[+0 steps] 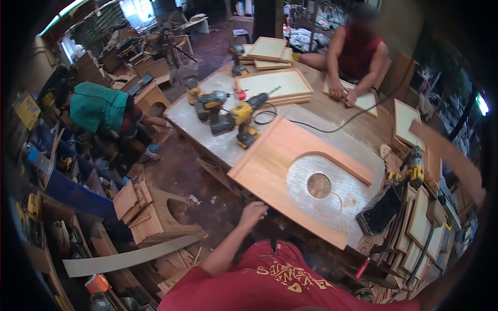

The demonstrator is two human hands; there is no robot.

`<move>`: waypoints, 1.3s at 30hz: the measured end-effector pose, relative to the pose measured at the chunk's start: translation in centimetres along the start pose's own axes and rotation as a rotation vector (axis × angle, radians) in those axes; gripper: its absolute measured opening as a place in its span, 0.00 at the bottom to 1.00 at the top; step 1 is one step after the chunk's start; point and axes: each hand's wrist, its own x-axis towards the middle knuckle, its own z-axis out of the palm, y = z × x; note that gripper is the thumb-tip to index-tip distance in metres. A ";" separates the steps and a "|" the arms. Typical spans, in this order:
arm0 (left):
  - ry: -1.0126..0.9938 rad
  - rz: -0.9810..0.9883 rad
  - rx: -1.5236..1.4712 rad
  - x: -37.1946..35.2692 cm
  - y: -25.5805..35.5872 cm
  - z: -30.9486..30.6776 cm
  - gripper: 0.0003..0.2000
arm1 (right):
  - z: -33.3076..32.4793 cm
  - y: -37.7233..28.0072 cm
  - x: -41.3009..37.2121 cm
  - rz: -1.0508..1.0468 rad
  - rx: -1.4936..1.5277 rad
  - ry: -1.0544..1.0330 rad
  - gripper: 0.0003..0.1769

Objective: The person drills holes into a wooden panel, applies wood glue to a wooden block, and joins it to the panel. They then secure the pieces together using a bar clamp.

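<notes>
My left hand is closed at the near edge of the table, just below a wooden panel. What its fingers grip, if anything, is hidden. The panel lies on the metal-topped table; it has a large rounded cutout and a strip along its far side. At the far right, a motion-blurred wooden board is raised beside the table. My right hand seems closed on the board's lower end, mostly lost in the dark lens rim.
Several cordless drills stand on the table near stacked framed panels. A cable crosses the tabletop. Opposite, a person handles another framed panel. At left, a person in green bends over. A wooden stool stands on the floor.
</notes>
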 end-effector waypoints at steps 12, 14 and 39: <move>0.241 0.922 0.679 -12.4 5.9 -5.9 0.48 | 6.6 -31.0 6.5 -0.200 0.687 -0.730 0.17; 0.220 1.122 0.751 -13.8 7.2 -5.8 0.53 | 10.0 -34.4 6.9 -0.308 0.976 -0.757 0.16; 0.601 -0.893 0.447 -30.0 -31.6 -13.0 0.31 | 34.3 -48.7 -15.4 0.043 0.794 -0.723 0.47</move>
